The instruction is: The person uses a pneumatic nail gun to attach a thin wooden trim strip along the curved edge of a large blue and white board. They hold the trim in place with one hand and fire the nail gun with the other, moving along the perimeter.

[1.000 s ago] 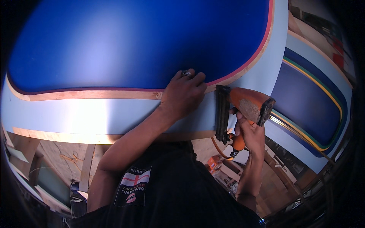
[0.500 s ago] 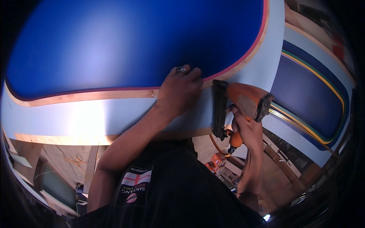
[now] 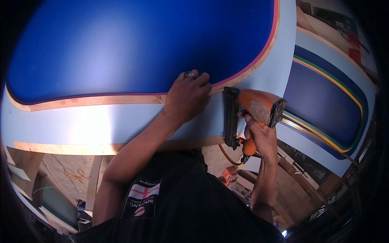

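A large curved panel [image 3: 121,48] fills the upper view, deep blue in the middle with a red line, a bare wood strip [image 3: 93,101] and a pale blue border [image 3: 81,125]. My left hand [image 3: 187,97], with a ring on one finger, presses flat on the wood strip where the blue meets the pale blue. My right hand [image 3: 259,135] grips an orange nail gun [image 3: 255,107], whose black nose sits against the pale blue border just right of my left hand. An orange hose leaves the gun's handle downward.
A second curved panel [image 3: 328,105], dark blue with green and yellow stripes and a pale blue rim, stands to the right. Below are a plywood floor [image 3: 60,170], wooden frames, and a small orange object [image 3: 229,175].
The view has shifted slightly. Both hands and the nail gun have edged a little left along the panel's border, keeping their hold.
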Tool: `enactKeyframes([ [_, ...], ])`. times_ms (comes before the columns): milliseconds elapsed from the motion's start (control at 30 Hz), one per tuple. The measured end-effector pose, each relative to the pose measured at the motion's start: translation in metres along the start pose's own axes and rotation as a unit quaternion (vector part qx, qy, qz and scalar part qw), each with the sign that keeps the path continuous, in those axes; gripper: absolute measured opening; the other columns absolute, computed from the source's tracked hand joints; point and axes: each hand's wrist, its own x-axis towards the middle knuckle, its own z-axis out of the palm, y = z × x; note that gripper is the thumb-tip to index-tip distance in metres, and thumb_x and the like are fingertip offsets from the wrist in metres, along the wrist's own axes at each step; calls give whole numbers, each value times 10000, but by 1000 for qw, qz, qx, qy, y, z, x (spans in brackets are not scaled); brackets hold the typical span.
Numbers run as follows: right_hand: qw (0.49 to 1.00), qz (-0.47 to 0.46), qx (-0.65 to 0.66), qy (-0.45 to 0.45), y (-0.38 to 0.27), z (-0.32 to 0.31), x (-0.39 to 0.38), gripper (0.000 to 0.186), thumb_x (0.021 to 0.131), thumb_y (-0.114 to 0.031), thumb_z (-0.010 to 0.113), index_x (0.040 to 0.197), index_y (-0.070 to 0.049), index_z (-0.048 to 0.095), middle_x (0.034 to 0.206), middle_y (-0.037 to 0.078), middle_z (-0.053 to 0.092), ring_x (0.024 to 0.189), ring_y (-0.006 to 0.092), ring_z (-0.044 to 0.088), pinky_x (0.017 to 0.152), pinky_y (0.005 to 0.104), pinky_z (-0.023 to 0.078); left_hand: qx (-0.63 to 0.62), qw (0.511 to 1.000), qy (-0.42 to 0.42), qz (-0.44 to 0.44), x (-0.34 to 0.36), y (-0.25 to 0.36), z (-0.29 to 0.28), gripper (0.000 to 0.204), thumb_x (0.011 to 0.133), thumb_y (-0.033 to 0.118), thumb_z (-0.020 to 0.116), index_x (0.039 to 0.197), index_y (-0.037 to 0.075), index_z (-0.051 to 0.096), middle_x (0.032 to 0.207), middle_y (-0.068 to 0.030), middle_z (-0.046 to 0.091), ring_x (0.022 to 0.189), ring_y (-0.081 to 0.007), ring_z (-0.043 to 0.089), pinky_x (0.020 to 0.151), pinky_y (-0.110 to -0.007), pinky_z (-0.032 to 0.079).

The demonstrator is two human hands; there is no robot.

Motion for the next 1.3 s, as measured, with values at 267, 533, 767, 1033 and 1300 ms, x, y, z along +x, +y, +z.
enactKeyframes([
  [267,999,9,-37,0,-1,2,1,279,1058,-123,670,1304,8,660,1089,100,776,602,87,592,547,268,513,-1,1000,-2,-5,-4,-2,1,154,840,204,784,832,113,660,950,-45,579,945,-252,620,811,-408,502],
  [533,999,24,-49,-3,2,-1,1,264,1047,-107,667,1281,14,662,1042,84,763,612,94,599,547,274,510,11,1000,-8,0,-2,0,-3,160,807,223,810,861,125,695,956,-41,592,948,-255,625,827,-415,514],
  [767,1000,-22,19,-5,2,-3,-19,258,1046,-102,668,1282,0,678,1048,64,761,624,99,601,564,276,496,16,999,-31,-5,7,7,-8,180,782,218,852,842,103,727,957,-51,617,949,-267,632,813,-433,535],
  [1033,971,9,136,197,105,-23,-111,285,1045,-170,686,1259,17,711,886,56,729,607,109,578,571,265,455,-5,999,-36,-6,9,13,-14,154,800,168,841,887,64,768,935,-75,627,928,-299,637,839,-448,541],
  [1300,916,8,210,341,193,-31,-194,300,1050,-189,683,1250,35,676,1065,122,747,574,109,569,539,285,477,38,998,-55,-20,20,27,-22,202,823,179,817,975,48,795,996,-92,675,997,-322,664,912,-459,552],
])
